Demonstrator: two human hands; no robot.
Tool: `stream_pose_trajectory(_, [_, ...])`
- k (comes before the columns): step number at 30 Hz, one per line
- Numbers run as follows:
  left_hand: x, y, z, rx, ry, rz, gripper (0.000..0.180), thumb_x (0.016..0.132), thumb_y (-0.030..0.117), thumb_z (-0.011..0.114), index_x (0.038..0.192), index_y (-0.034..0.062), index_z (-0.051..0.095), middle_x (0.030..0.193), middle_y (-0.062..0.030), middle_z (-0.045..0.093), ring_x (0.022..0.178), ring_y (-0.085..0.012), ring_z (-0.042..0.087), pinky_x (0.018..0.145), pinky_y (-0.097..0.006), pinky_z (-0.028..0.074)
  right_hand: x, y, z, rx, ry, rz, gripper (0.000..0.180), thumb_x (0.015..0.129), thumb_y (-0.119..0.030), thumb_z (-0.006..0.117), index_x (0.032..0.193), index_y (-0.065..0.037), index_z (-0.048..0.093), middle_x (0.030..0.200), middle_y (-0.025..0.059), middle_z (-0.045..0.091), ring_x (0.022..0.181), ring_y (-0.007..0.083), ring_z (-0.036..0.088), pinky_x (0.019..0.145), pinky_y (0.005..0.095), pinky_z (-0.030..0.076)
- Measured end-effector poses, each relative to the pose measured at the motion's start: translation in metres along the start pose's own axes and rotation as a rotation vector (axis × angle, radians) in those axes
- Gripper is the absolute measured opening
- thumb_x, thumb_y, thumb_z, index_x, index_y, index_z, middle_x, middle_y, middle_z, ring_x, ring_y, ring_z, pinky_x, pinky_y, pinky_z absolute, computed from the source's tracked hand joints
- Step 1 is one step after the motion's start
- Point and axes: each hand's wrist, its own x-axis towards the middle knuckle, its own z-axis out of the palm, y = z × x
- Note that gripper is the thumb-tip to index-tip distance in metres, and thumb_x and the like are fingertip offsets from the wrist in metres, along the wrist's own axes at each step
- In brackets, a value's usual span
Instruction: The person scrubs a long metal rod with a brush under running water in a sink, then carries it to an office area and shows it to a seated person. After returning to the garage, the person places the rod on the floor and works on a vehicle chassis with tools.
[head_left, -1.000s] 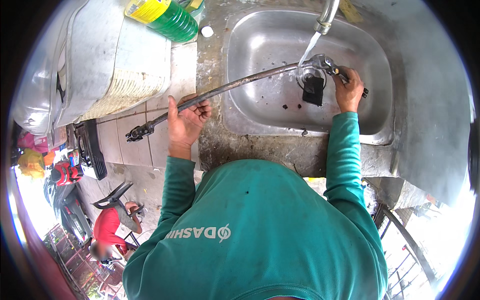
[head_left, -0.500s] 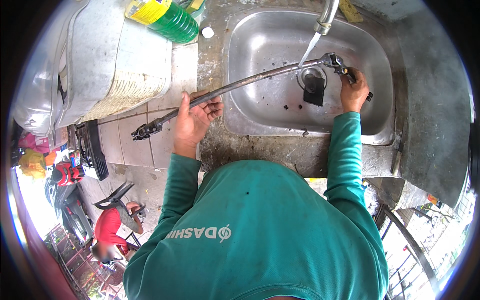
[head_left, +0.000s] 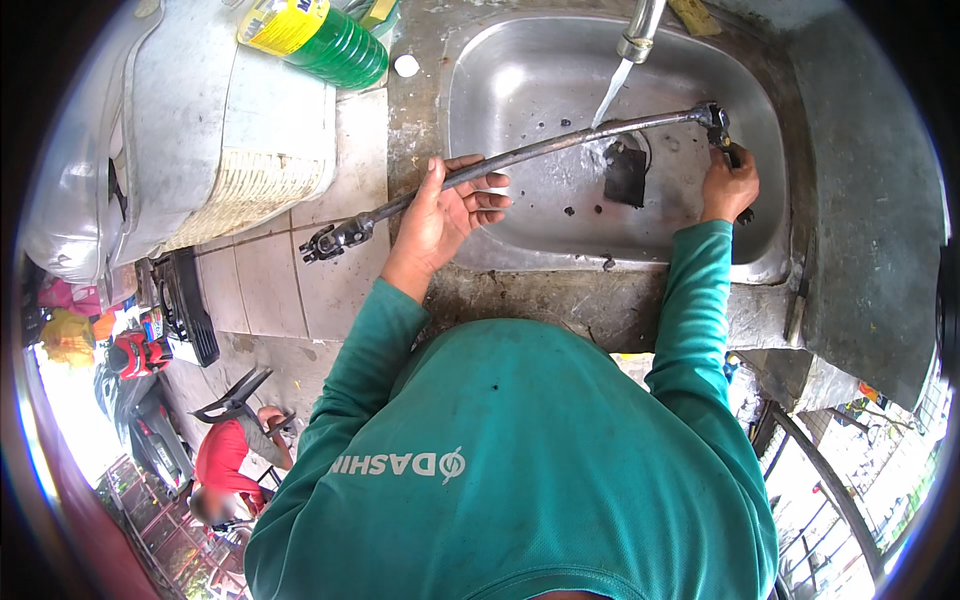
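A long metal shaft (head_left: pixel 560 143) with a universal joint at each end slants across the sink (head_left: pixel 462 150). My left hand (head_left: pixel 440 222) supports it from below, palm up, with the thumb on one side and loosely curled fingers on the other. The left joint (head_left: pixel 338 239) hangs past that hand, above the tiled counter. Inside the basin's right side, my right hand (head_left: pixel 730 188) is closed around the joint at the right end, hiding part of it. Water (head_left: pixel 612 92) from the faucet (head_left: pixel 637 40) falls onto the shaft's middle.
A dark square piece (head_left: pixel 625 178) lies by the drain among black bits of grime. Left of the sink stand a green bottle (head_left: pixel 340 50), a white cap (head_left: pixel 406 66) and a pale container (head_left: pixel 280 120). A person in red (head_left: pixel 225 455) sits at lower left.
The shaft has shifted to the right, and both hands have moved right with it. Its left joint is nearer the sink. Water still runs onto the shaft.
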Motion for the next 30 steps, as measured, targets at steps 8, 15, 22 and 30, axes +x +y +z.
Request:
stream_pose_trajectory(8, [0.023, -0.004, 0.005, -0.022, -0.048, -0.046, 0.070, 0.106, 0.063, 0.028, 0.136, 0.0051, 0.053, 0.117, -0.0168, 0.066, 0.105, -0.0303, 0.064, 0.091, -0.043, 0.052, 0.007, 0.016, -0.002, -0.072, 0.073, 0.014, 0.031, 0.076, -0.022, 0.082, 0.101, -0.004, 0.076, 0.093, 0.0180, 0.075, 0.087, 0.0334, 0.073, 0.079, 0.0406, 0.054])
stream_pose_trajectory(15, [0.005, -0.003, 0.000, -0.040, -0.009, -0.016, 0.074, 0.104, 0.065, 0.030, 0.140, 0.0036, 0.051, 0.135, -0.0214, 0.060, 0.113, -0.0325, 0.064, 0.095, -0.043, 0.052, 0.004, 0.012, 0.002, 0.034, -0.034, 0.018, 0.032, 0.075, -0.021, 0.081, 0.102, -0.004, 0.075, 0.095, 0.0156, 0.076, 0.090, 0.0325, 0.073, 0.082, 0.0395, 0.054])
stream_pose_trajectory(22, [-0.031, 0.008, -0.026, -0.065, 0.066, 0.035, 0.087, 0.103, 0.069, 0.029, 0.143, -0.0064, 0.047, 0.141, -0.0226, 0.057, 0.117, -0.0320, 0.063, 0.098, -0.043, 0.052, -0.008, -0.017, 0.001, 0.075, -0.195, -0.095, 0.029, 0.076, -0.014, 0.080, 0.103, -0.005, 0.075, 0.101, 0.0146, 0.076, 0.095, 0.0312, 0.072, 0.085, 0.0377, 0.054])
stream_pose_trajectory(30, [-0.059, 0.014, -0.062, -0.157, 0.074, 0.118, 0.084, 0.103, 0.067, 0.030, 0.138, -0.0072, 0.051, 0.138, -0.0250, 0.059, 0.120, -0.0347, 0.062, 0.101, -0.044, 0.051, -0.019, -0.025, 0.010, 0.147, -0.255, -0.293, 0.024, 0.076, -0.010, 0.079, 0.099, -0.004, 0.074, 0.099, 0.0144, 0.074, 0.092, 0.0317, 0.072, 0.084, 0.0390, 0.055])
